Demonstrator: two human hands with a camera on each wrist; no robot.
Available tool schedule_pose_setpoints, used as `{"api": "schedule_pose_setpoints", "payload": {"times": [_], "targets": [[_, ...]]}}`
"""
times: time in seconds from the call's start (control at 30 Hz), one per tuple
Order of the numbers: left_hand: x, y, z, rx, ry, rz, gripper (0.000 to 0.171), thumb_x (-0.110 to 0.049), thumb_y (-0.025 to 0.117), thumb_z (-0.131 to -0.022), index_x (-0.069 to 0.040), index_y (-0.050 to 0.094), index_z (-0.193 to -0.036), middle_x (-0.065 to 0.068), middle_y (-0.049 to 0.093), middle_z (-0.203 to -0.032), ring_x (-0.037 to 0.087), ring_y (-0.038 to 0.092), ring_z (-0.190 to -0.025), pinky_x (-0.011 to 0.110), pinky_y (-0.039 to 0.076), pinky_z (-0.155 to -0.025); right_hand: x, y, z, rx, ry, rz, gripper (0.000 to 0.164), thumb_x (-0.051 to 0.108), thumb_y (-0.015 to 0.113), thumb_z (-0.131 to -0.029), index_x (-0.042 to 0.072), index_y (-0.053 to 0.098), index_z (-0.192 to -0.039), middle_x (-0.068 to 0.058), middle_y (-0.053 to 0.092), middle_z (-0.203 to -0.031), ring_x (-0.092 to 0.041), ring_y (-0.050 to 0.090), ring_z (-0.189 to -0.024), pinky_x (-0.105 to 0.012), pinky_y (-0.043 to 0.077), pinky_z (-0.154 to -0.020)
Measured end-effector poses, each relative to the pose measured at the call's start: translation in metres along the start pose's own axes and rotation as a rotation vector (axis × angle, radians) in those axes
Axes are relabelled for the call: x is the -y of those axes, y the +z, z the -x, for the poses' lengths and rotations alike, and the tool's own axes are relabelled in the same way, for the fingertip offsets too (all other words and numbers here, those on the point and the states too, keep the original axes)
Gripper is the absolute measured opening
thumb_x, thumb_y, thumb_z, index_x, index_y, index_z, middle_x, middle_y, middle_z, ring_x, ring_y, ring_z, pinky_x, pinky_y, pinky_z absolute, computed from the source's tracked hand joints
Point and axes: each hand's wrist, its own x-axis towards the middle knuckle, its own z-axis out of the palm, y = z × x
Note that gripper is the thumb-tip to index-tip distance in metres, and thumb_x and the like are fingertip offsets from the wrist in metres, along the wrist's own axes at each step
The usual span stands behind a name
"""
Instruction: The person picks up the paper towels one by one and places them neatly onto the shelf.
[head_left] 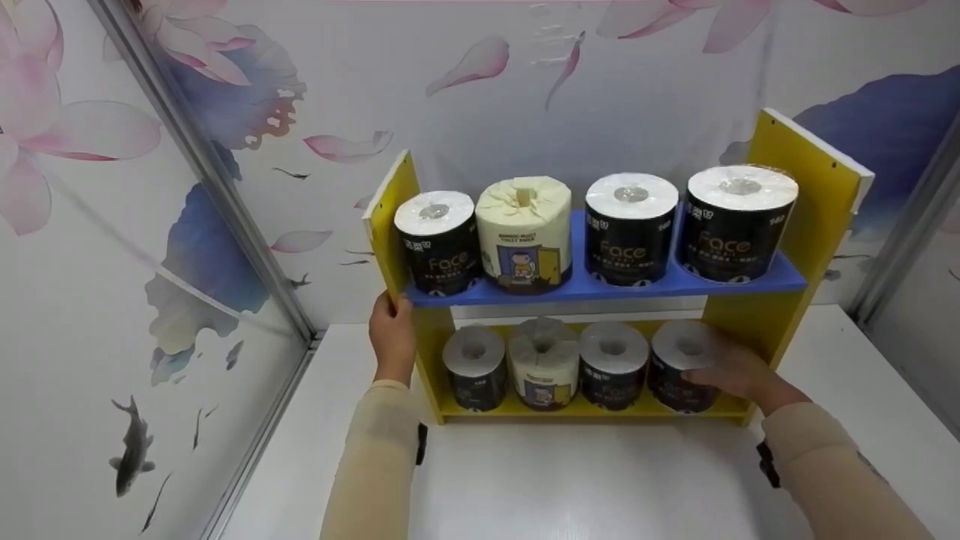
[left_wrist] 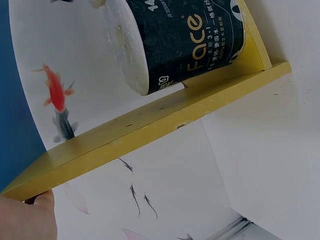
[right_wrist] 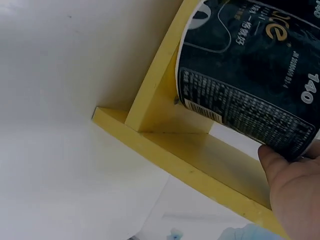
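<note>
A small two-tier shelf with yellow side panels (head_left: 795,195) and a blue upper board (head_left: 622,289) stands on the white table. My left hand (head_left: 392,337) grips the left panel's edge, level with the blue board; only part of this hand (left_wrist: 27,217) shows in the left wrist view. At the lower right, my right hand (head_left: 739,371) holds a black-wrapped toilet paper roll (head_left: 675,382) by its right side, thumb in front. In the right wrist view the thumb (right_wrist: 272,160) touches the printed wrapper (right_wrist: 245,95); the other fingers are mostly hidden.
On the upper board stand black-wrapped rolls (head_left: 630,232) and a cream-wrapped roll (head_left: 525,240). Below, another cream roll (head_left: 544,367) stands among black ones (head_left: 474,371) on the yellow bottom board (head_left: 600,409). Flower-printed walls (head_left: 525,112) rise behind and left of the white table (head_left: 585,480).
</note>
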Motion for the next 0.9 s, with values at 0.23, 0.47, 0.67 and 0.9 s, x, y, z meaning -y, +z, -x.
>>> {"api": "schedule_pose_setpoints", "payload": {"times": [0.23, 0.47, 0.67, 0.9], "targets": [[-0.002, 0.000, 0.004, 0.000, 0.026, 0.027, 0.043, -0.025, 0.042, -0.100, -0.004, 0.048, -0.138, 0.015, 0.056, -0.127, 0.028, 0.050, -0.104, 0.042, 0.039, -0.093, 0.002, -0.011, -0.004, 0.114, 0.025, 0.076, 0.099, 0.039, 0.071, -0.082, -0.018, 0.019, -0.143, -0.040, 0.029, -0.142, -0.053, 0.033, -0.126, -0.065, 0.024, -0.104], [-0.003, 0.000, 0.003, -0.001, 0.009, 0.041, 0.045, -0.025, 0.043, -0.099, -0.005, 0.047, -0.139, 0.014, 0.055, -0.130, 0.027, 0.049, -0.107, 0.042, 0.038, -0.096, 0.004, -0.016, -0.011, 0.173, 0.049, 0.110, 0.096, 0.039, 0.074, -0.081, -0.014, 0.021, -0.143, -0.034, 0.036, -0.137, -0.046, 0.040, -0.119, -0.065, 0.025, -0.104], [-0.002, 0.000, 0.001, -0.006, 0.010, 0.020, 0.045, -0.025, 0.043, -0.099, -0.005, 0.048, -0.138, 0.014, 0.055, -0.130, 0.027, 0.050, -0.107, 0.043, 0.038, -0.096, 0.003, -0.016, -0.014, 0.168, 0.053, 0.118, 0.093, 0.036, 0.076, -0.080, -0.011, 0.024, -0.142, -0.029, 0.038, -0.134, -0.043, 0.041, -0.116, -0.065, 0.026, -0.103], [-0.001, 0.000, 0.000, -0.008, 0.001, 0.035, 0.044, -0.024, 0.044, -0.099, -0.005, 0.047, -0.139, 0.014, 0.054, -0.132, 0.027, 0.050, -0.112, 0.043, 0.038, -0.099, 0.003, -0.015, -0.017, 0.181, 0.063, 0.100, 0.092, 0.030, 0.076, -0.080, -0.010, 0.023, -0.143, -0.029, 0.038, -0.135, -0.043, 0.040, -0.117, -0.066, 0.025, -0.104]]}}
